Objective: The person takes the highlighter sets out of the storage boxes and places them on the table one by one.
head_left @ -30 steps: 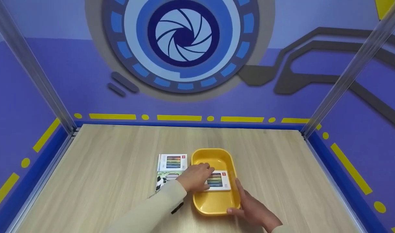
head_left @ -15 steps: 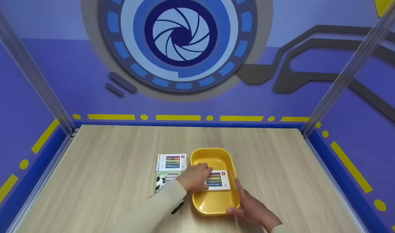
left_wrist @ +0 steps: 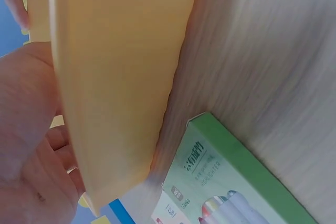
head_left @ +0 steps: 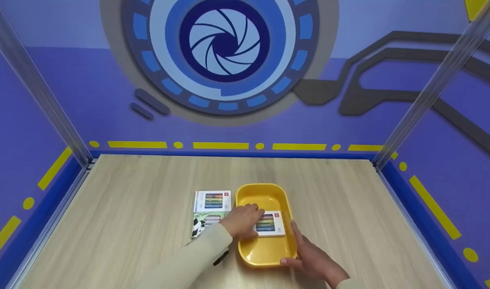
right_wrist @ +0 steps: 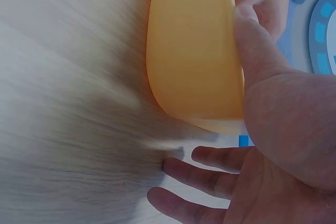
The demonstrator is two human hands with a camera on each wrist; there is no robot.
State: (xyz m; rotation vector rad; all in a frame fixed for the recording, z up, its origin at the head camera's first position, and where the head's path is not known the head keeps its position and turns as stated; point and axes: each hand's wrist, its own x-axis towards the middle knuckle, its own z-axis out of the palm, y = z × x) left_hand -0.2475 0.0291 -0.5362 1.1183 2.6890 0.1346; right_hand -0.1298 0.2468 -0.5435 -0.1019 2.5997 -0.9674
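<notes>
A yellow plastic tray [head_left: 265, 253] stands on the table between my hands. In it lies a white box [head_left: 279, 230] with a window showing coloured sticks. My left hand [head_left: 240, 220] reaches over the tray's left rim and grips the box's left end, thumb on the near side and fingers on the far side; that end is hidden beneath the hand. My right hand [head_left: 311, 257] spans the tray's near right corner, thumb at the rim and index finger along the side. In the right wrist view its other fingers [right_wrist: 202, 179] extend loosely, apart from the tray.
Left of the tray lies a similar white box [head_left: 214, 200] with coloured sticks. Just nearer is a green panda-printed highlighter box [head_left: 204, 222], partly covered by my left sleeve [head_left: 188, 257]. Purple panels [head_left: 245, 132] enclose the wooden table [head_left: 140, 200] at the back and sides.
The head view has shifted very slightly. Both hands, the tray and the boxes hold practically the same positions.
</notes>
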